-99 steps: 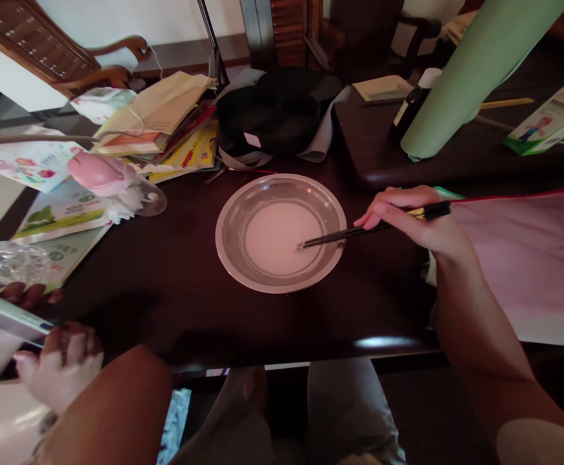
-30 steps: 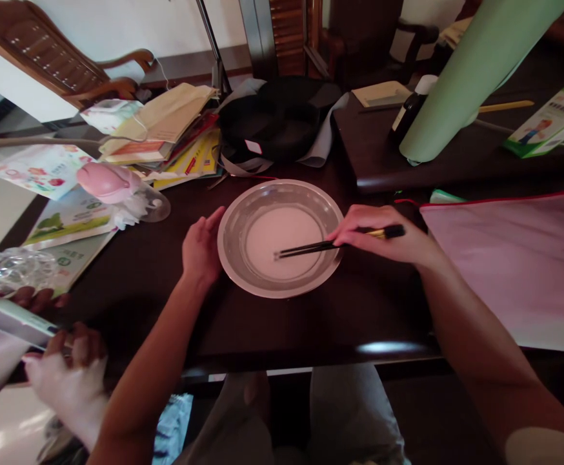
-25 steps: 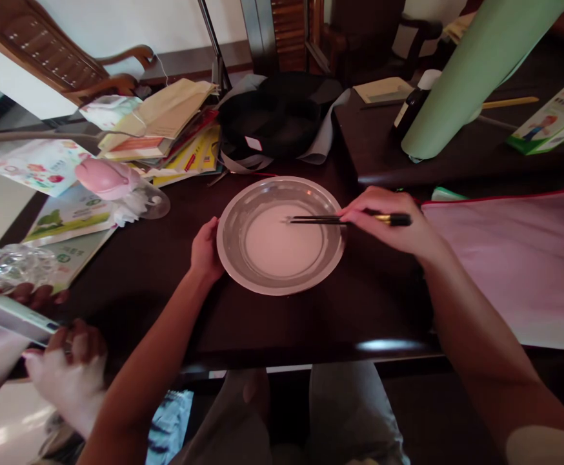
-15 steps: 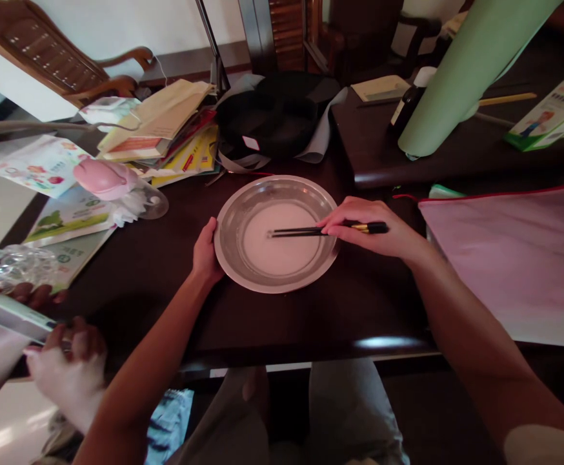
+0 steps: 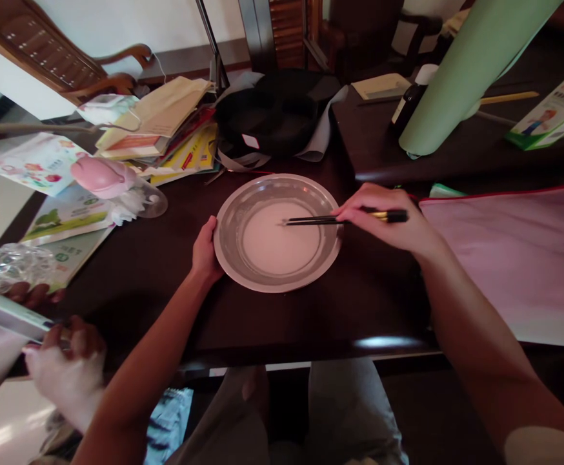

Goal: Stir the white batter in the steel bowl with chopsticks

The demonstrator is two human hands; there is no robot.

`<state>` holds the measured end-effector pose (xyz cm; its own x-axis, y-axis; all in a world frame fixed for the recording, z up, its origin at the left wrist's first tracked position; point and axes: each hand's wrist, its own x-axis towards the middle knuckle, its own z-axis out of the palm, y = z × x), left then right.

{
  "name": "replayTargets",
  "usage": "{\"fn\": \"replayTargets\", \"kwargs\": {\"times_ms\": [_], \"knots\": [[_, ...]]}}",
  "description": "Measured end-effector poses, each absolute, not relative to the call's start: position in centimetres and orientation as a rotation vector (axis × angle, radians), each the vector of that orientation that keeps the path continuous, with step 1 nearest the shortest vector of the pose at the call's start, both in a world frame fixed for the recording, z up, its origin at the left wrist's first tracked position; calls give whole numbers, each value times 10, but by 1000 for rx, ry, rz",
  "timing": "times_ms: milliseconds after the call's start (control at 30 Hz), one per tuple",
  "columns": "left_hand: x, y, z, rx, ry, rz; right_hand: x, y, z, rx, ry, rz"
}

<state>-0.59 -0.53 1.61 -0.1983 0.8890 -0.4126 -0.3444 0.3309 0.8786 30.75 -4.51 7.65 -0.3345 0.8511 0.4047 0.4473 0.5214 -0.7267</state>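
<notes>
A round, shallow metal basin (image 5: 228,261) stands on the dark table, with a pale whitish liquid (image 5: 277,242) covering its bottom. My left hand (image 5: 207,255) grips the basin's left rim, thumb on the edge and the other fingers hidden beneath or behind it. Black chopsticks (image 5: 315,220) with gold bands lie in my right hand (image 5: 381,216), its fingers closed around their upper part. The tips of the chopsticks point left and reach over the middle of the liquid; whether they dip into it is hard to tell.
At left, another person's hands (image 5: 66,361) hold a phone-like device (image 5: 13,316). Behind the basin lie a black bag-like item (image 5: 267,123) and stacked papers and envelopes (image 5: 159,116). A pink-lidded bottle (image 5: 100,177), a pink zip pouch (image 5: 509,252) and a green cylinder (image 5: 470,77) flank it.
My right hand has moved right and slightly up, drawing the chopstick tips from near the middle of the basin toward its right side. My left hand and the basin stay in place.
</notes>
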Motion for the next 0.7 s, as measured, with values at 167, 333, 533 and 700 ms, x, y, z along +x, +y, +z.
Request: {"fn": "replayTargets", "kwargs": {"times_ms": [167,333,533,700], "knots": [[-4,-5,17,536,1320,1235,317,-50,85,-1127,-1887,836],[-5,-5,17,545,1332,1235,301,-45,74,-924,-2070,767],[-5,-5,17,542,1373,1238,320,-49,86,-1203,-1783,767],[-4,-5,18,550,1373,1244,306,-47,80,-1027,-1946,923]]}}
